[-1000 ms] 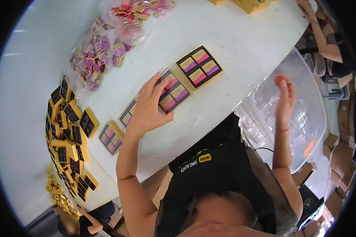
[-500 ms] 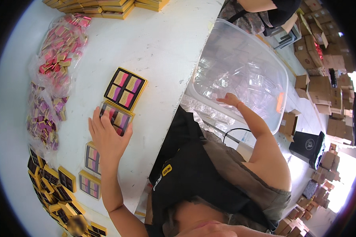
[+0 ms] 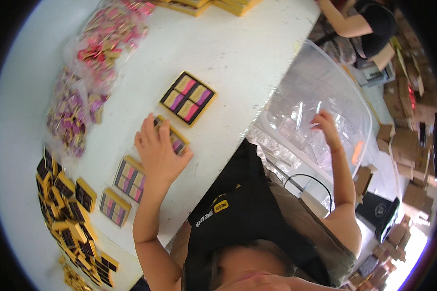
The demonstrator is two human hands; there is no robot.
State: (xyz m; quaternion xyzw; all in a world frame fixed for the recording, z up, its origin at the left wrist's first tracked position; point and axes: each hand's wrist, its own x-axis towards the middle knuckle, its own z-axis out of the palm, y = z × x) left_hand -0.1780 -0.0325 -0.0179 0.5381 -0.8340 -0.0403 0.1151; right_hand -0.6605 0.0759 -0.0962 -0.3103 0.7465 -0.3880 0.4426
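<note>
My left hand (image 3: 161,157) is closed over a small yellow-edged box (image 3: 178,142) of pink, purple and gold wrapped squares, thumb on one side and fingers across it. The hand hides much of this box. Just beyond it sits an uncovered box (image 3: 188,98) with four squares in a dark tray. Nearer me, beside my left forearm, are two filled boxes, one (image 3: 129,178) partly behind the wrist and another (image 3: 115,207). My right hand (image 3: 327,127) is over the clear plastic bin (image 3: 296,72), fingers curled; whatever they hold is too transparent to make out among the clear plastic pieces (image 3: 335,114).
Bags of pink-red (image 3: 114,36) and purple (image 3: 73,114) wrapped squares lie along the table's left side. A heap of dark-trayed yellow boxes (image 3: 65,208) is at the near left, and stacked yellow boxes (image 3: 184,6) stand far off. Another person (image 3: 357,26) is beyond the bin; cartons (image 3: 403,116) fill the right.
My view has shifted, so the table things appear further right. My left hand stays on its box. My right hand has moved further into the bin's area, its fingers more curled.
</note>
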